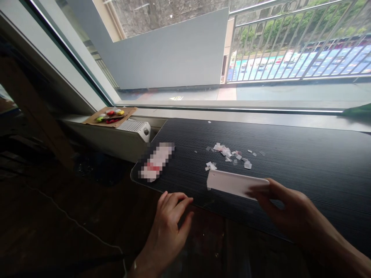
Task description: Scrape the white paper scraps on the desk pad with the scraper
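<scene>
In my right hand (279,199) is a pale, flat, oblong piece (232,182) with a small hole near its far end; its exact kind I cannot tell. My thumb and fingers pinch its right end, and it is tilted on its long edge over the black table (304,154). Small white paper scraps (224,150) lie scattered just behind it, and a few more sit by its left end. My left hand (172,214) hangs at the table's front edge, fingers apart and slightly bent, holding nothing.
A blurred-out pale and red item (156,162) lies at the table's left end. Beyond it are a white slotted unit (135,129) and a cardboard piece (94,119) bearing colourful small items (111,113). A window sill (261,121) runs along the back. A cable (78,224) trails at the lower left.
</scene>
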A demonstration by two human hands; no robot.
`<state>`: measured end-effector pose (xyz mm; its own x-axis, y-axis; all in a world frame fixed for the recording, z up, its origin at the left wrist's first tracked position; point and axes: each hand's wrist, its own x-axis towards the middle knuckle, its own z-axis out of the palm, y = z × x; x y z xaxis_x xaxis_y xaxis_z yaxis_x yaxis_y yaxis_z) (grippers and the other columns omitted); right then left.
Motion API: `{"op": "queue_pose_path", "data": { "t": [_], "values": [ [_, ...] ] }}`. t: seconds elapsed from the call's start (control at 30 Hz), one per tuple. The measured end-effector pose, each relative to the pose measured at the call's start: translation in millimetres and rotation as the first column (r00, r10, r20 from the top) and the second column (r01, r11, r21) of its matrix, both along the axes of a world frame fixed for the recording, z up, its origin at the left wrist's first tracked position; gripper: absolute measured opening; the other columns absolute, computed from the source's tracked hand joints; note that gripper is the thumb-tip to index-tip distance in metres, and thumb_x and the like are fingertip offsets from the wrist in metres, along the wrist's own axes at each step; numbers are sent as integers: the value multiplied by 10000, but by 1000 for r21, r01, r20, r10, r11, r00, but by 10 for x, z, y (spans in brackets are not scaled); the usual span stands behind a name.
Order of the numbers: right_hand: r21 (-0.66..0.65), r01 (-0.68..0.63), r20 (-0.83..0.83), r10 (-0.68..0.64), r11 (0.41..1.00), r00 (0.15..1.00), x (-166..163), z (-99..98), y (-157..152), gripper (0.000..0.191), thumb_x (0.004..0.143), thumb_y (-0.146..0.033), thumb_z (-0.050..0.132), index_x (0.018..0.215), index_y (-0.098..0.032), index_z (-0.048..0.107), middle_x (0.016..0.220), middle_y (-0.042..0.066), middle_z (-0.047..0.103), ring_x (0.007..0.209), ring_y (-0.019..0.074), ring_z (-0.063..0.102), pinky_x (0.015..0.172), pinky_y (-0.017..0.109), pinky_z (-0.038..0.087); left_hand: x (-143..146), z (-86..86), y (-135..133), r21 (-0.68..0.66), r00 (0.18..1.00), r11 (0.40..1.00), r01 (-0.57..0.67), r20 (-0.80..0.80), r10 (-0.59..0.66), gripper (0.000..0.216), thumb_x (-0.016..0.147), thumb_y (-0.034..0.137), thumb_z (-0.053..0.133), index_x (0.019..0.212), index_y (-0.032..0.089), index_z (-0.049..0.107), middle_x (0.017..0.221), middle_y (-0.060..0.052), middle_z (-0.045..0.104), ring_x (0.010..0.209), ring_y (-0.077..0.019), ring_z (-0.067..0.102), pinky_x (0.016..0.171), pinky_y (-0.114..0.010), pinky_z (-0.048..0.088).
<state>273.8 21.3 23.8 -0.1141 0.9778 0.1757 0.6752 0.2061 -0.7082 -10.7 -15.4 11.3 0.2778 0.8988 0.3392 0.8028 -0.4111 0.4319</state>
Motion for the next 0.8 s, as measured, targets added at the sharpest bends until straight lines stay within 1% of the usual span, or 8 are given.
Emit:
{"op": "queue_pose_path", "data": {
  "t": [0.1, 0.2, 0.3, 0.4, 0.53, 0.67, 0.8],
  "values": [
    [-81, 72, -87, -79, 994, 993, 103, -36, -1, 229, 849, -446, 560, 904, -266, 689, 887, 50, 783, 794, 265, 732, 729, 375, 567, 12, -8, 6, 4, 1000, 1000, 3, 2, -3, 273, 881, 138, 542, 1118, 223, 649, 1028, -60, 670, 984, -241, 655, 1039, -574, 432],
    [-214, 92, -169, -130, 973, 977, 115, -69, 138, 283, 792, -470, 595, 895, -223, 687, 836, 60, 772, 746, 261, 715, 671, 370, 568, 34, -3, 12, 7, 1000, 1000, 3, 0, -3, 280, 879, 134, 546, 1123, 227, 646, 1037, -55, 668, 989, -240, 654, 1043, -574, 425],
    [-313, 51, -200, -118, 948, 973, 71, -59, 295, 270, 737, -423, 611, 846, -189, 689, 789, 63, 753, 718, 254, 693, 628, 354, 550, 35, -3, 7, 8, 1000, 1000, 5, -4, -5, 283, 881, 129, 544, 1127, 228, 640, 1041, -53, 664, 996, -235, 650, 1045, -569, 421],
    [-397, -21, -259, -90, 917, 962, 48, -23, 343, 239, 714, -393, 623, 809, -185, 693, 774, 48, 751, 723, 247, 686, 611, 329, 533, 15, -19, -2, 8, 1000, 1000, -3, -8, 3, 286, 882, 128, 541, 1131, 230, 638, 1036, -50, 661, 995, -231, 649, 1049, -563, 416],
    [-482, -114, -359, -77, 868, 930, 76, -4, 255, 231, 703, -390, 643, 811, -195, 702, 805, 34, 764, 763, 252, 693, 635, 322, 535, 1, -43, -7, -8, 1000, 1000, -6, -10, 6, 282, 890, 136, 535, 1137, 232, 630, 1040, -52, 659, 999, -226, 644, 1058, -560, 402],
    [-539, -177, -382, -52, 823, 923, 93, 7, 176, 228, 716, -386, 636, 795, -183, 702, 771, 35, 745, 742, 251, 684, 626, 325, 522, 6, -37, -6, -14, 1000, 1000, -2, -7, 2, 288, 893, 134, 531, 1147, 233, 624, 1049, -50, 656, 1006, -223, 639, 1064, -554, 393],
    [-569, -208, -393, -41, 795, 919, 72, 72, 141, 285, 688, -411, 656, 824, -164, 697, 784, 53, 745, 760, 273, 690, 629, 336, 531, 10, -14, -7, -11, 1000, 1000, -1, 0, 1, 284, 893, 143, 535, 1145, 235, 627, 1048, -48, 655, 1008, -227, 639, 1060, -555, 396]
  ]
}}
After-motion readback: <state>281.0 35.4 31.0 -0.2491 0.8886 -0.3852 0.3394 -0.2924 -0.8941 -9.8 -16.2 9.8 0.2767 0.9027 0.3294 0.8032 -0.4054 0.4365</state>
